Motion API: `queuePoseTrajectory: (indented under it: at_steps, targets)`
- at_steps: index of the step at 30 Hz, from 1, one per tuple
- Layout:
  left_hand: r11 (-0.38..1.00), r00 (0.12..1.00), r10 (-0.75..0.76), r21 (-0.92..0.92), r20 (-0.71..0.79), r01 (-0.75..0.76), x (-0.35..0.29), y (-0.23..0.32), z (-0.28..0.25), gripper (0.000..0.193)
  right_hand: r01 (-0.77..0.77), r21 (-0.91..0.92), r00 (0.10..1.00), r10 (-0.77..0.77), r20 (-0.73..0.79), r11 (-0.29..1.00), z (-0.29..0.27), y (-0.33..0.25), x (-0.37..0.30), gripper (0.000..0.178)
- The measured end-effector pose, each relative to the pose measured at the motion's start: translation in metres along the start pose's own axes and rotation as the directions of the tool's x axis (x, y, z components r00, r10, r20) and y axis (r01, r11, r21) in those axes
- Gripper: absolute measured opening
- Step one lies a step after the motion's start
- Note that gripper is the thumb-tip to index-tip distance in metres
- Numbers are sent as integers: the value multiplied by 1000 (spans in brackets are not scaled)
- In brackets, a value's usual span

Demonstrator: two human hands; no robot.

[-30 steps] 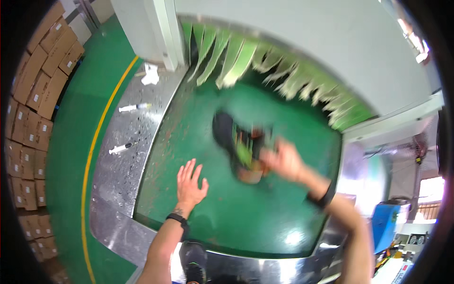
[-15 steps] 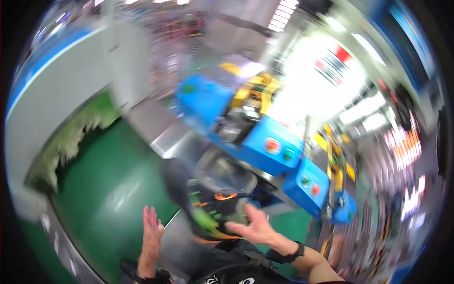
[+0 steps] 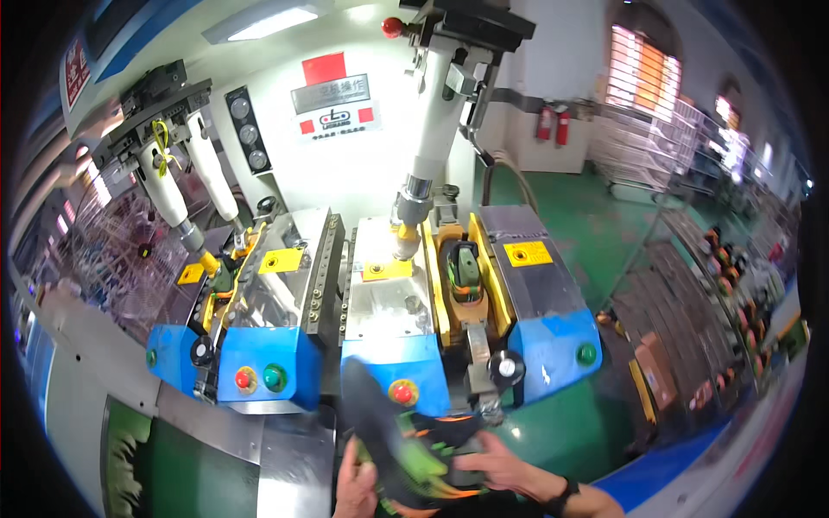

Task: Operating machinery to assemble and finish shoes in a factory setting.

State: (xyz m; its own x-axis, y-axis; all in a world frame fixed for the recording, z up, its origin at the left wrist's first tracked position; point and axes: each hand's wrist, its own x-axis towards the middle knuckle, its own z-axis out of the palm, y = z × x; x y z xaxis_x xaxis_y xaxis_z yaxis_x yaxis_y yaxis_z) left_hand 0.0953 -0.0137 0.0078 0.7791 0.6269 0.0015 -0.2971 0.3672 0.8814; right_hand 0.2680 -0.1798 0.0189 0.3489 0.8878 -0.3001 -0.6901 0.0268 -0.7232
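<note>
A black shoe [image 3: 419,462] with green and orange markings is at the lower middle, partly blurred, its dark end [image 3: 367,401] pointing up toward the machine. My left hand [image 3: 356,485] is closed on its left side, thumb on the edge. From the right, my right hand [image 3: 501,464] grips the other side with thumb and fingers; a black band circles that wrist. Beyond my hands, another dark shoe with green and orange [image 3: 465,269] sits between yellow pads in the machine's right station. A similar shoe [image 3: 224,281] is in the left station.
Blue control housings with a red button [image 3: 402,393] and a green button [image 3: 275,376] face me. A white press cylinder [image 3: 434,112] leans above the middle. On the right stands a rack [image 3: 682,328] with several shoes; a metal ledge [image 3: 289,462] lies lower left.
The view has swung round to face the machine squarely. My hands were spread apart, the left away from the shoe; now both have closed on it.
</note>
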Motion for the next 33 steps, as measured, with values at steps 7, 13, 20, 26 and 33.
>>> queuePoseTrajectory:
  at_steps: [7, 13, 20, 26, 33]
  targets:
    - [827, 919, -393, 434, -8, 358, 219, 8, 136, 88, 404, -11, 681, -308, -665, 915, -147, -56, -54, 59]
    - [544, 994, 80, 838, -79, 23, 423, -135, 190, 46, 260, 3, 654, -174, -736, 966, -198, -24, -90, 45]
    - [426, 983, -170, 894, -72, 139, 457, -101, 211, 49, 254, -47, 626, -201, -754, 966, -184, -58, -96, 31]
    - [679, 943, -308, 723, 124, 127, 355, 5, 145, 52, 240, -204, 656, -314, -686, 949, -171, -89, -83, 21]
    - [981, 971, -196, -15, -139, 196, 78, 69, 43, 78, -220, 69, 878, 229, -420, 973, -130, -267, 142, 35]
